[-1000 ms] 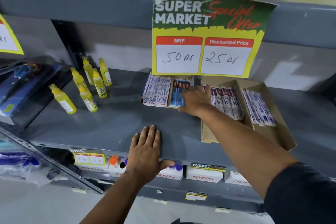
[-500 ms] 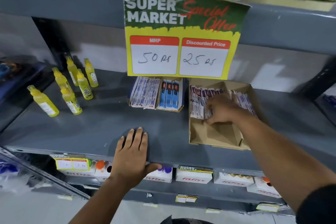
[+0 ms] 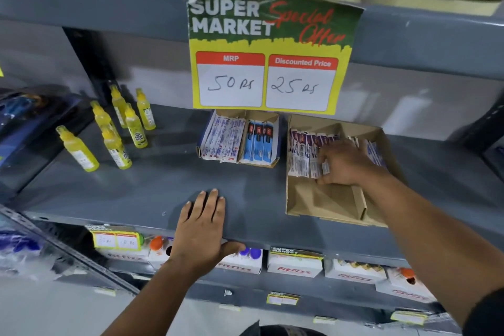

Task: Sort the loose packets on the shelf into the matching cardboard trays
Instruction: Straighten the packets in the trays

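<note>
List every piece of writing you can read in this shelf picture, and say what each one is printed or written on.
"SUPER MARKET", "Special Offer", "MRP", "Discounted Price": hanging offer sign.
"50 Rs", "25 Rs": handwritten on that sign.
"fitfizz": white boxes on the lower shelf.
"SUPER MARKET": small price tag below; its prices are too faint to read.
Yellow bottles and packets: print too small to read.

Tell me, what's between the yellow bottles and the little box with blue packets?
Nothing: in the head view, only bare grey shelf lies between the yellow bottles and the small tray.
</note>
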Motion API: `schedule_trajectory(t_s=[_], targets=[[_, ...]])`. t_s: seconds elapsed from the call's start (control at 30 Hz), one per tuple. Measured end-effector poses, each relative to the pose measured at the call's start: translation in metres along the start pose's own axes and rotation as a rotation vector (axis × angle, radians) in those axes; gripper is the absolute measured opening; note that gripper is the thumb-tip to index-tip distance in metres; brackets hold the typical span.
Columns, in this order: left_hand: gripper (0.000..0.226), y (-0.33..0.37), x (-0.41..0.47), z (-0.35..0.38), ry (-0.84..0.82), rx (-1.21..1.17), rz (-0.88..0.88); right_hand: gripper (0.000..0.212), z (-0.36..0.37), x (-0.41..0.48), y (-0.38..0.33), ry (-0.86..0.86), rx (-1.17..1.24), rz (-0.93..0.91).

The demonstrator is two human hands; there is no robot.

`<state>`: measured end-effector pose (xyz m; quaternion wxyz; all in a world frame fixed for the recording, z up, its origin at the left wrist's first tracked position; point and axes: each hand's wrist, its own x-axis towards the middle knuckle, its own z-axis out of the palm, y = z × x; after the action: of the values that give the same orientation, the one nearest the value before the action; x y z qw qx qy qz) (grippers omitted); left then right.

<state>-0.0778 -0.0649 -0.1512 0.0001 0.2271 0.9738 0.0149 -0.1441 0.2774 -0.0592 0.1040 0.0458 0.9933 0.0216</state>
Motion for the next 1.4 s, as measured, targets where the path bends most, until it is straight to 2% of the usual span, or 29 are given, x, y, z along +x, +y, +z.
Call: schedule_trajectory(t_s=[0.07, 0.17, 0.23, 0.37, 0.43, 0.6, 0.73, 0.8, 0.87, 0.93, 1.03, 1.13, 1.23, 1.4], targets=[[0.102, 0.001, 0.001, 0.0, -0.016, 0.005, -0.014, 0.049, -0.005, -0.002, 0.01, -0.008, -0.003, 0.024], [0.104, 0.0, 0.002, 0.001, -0.022, 0.019, -0.027, 0.057, -0.024, -0.01, 0.039, 0.119, 0.103, 0.134], [0.105, -0.001, 0.003, 0.003, -0.018, 0.022, -0.028, 0.067, -0.032, -0.016, 0.066, 0.17, 0.078, 0.177], [0.104, -0.002, 0.004, 0.006, -0.022, 0.029, -0.01, 0.112, -0.018, -0.028, 0.107, -0.044, -0.085, 0.211], [0.104, -0.001, 0.004, 0.006, -0.019, 0.032, -0.007, 0.12, -0.008, -0.037, 0.107, -0.116, -0.081, 0.228], [0.103, 0.0, 0.003, 0.002, -0.026, 0.043, -0.006, 0.103, 0.005, -0.041, 0.096, 0.0, -0.055, 0.294], [0.104, 0.004, 0.003, 0.001, -0.063, 0.038, -0.016, 0.101, -0.003, -0.049, 0.093, -0.023, -0.044, 0.299], [0.105, 0.004, 0.004, 0.001, -0.051, 0.037, -0.026, 0.09, -0.024, -0.046, 0.073, 0.157, 0.011, 0.213], [0.105, 0.004, 0.004, 0.0, -0.04, 0.053, -0.024, 0.081, -0.045, -0.037, 0.031, 0.337, 0.055, 0.015], [0.103, 0.004, 0.003, 0.0, -0.017, 0.034, -0.017, 0.079, -0.053, -0.025, -0.031, 0.394, 0.112, -0.197], [0.105, 0.003, 0.001, 0.0, -0.049, 0.033, -0.016, 0.084, -0.04, 0.004, -0.115, 0.376, 0.076, -0.402], [0.103, 0.002, 0.002, -0.001, -0.097, 0.004, -0.015, 0.088, -0.02, 0.036, -0.164, 0.293, 0.04, -0.37], [0.103, 0.001, 0.001, 0.0, -0.099, -0.038, -0.006, 0.093, -0.009, 0.056, -0.192, 0.292, 0.012, -0.36], [0.108, 0.003, 0.001, -0.006, -0.084, 0.0, 0.007, 0.101, -0.002, 0.073, -0.196, 0.285, 0.01, -0.332]])
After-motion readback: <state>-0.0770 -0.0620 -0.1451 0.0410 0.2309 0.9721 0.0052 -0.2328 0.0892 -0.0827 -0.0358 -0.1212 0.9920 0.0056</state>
